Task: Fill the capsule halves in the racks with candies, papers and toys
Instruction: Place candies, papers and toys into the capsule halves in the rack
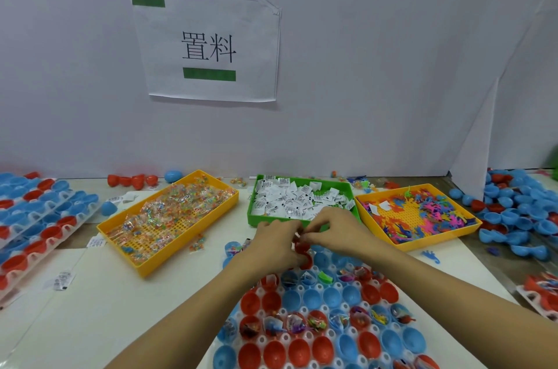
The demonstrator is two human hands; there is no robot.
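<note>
Left hand [276, 243] and right hand [335, 228]: both meet over the far edge of the near rack [314, 296], each grip pinching one red capsule half [302, 250] held just above the rack's back row. Rack: red and blue halves, several filled. Behind it on the tabletop [90, 293]: yellow tray of candies [169, 217], green tray of papers [299, 198], yellow tray of toys [418, 214].

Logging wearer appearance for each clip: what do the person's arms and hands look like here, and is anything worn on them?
Both forearms are bare as far as the frame shows: no sleeves in view. The left hand and right hand have no gloves, and no rings, watch or bands are visible. Fingertips are too blurred to judge nails.
</note>
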